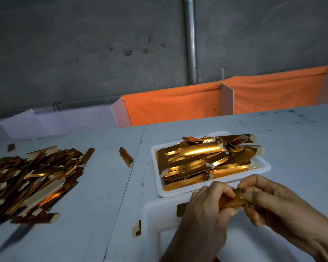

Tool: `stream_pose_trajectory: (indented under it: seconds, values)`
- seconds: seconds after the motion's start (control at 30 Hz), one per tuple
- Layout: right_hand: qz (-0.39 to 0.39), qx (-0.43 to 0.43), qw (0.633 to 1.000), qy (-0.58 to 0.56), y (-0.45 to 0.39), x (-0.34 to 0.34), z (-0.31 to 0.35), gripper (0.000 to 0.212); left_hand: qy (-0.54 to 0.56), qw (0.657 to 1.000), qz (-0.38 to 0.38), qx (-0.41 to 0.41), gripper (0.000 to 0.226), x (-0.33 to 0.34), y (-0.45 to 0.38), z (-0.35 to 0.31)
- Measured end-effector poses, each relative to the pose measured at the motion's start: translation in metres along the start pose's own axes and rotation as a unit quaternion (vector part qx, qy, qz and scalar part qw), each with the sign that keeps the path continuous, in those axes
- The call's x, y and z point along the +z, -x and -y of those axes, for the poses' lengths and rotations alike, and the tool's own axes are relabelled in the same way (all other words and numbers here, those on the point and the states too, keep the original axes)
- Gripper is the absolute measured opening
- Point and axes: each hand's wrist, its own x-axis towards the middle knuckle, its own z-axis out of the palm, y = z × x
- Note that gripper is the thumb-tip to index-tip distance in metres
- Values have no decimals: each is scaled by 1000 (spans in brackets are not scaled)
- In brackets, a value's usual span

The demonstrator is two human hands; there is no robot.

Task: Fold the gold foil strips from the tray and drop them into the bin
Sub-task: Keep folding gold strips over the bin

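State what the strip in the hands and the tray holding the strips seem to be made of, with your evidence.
Strip: probably foil-faced card; mirror-like gold glare, while similar pieces show pale matte undersides. Tray: likely white plastic or foam; smooth, matte, rounded moulded rim. Which of the two, the view leaves open.

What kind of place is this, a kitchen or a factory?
Probably a small workshop or factory bench: a bare concrete wall, a tray heaped with gold foil strips, and a big pile on the table.
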Motion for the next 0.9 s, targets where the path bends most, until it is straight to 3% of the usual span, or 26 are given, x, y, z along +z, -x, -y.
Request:
stream_pose_trajectory:
  seconds: [0.27,0.47,0.57,0.73,0.9]
  values:
    - [-1,-2,1000,2,1,0,0,30,-1,1000,-18,23,24,0,1,3]
    - [9,-32,993,116,-5,-4,-5,9,-40,993,-25,111,27,0,0,4]
    - [20,-54,987,152,-6,-5,-6,9,-43,994,-10,103,26,-1,1,6]
    - [17,-42,993,113,-4,-6,-4,17,-12,998,-1,64,25,-1,2,9]
    - [22,-49,994,98,-5,-5,-5,9,-32,993,-26,112,27,1,2,9]
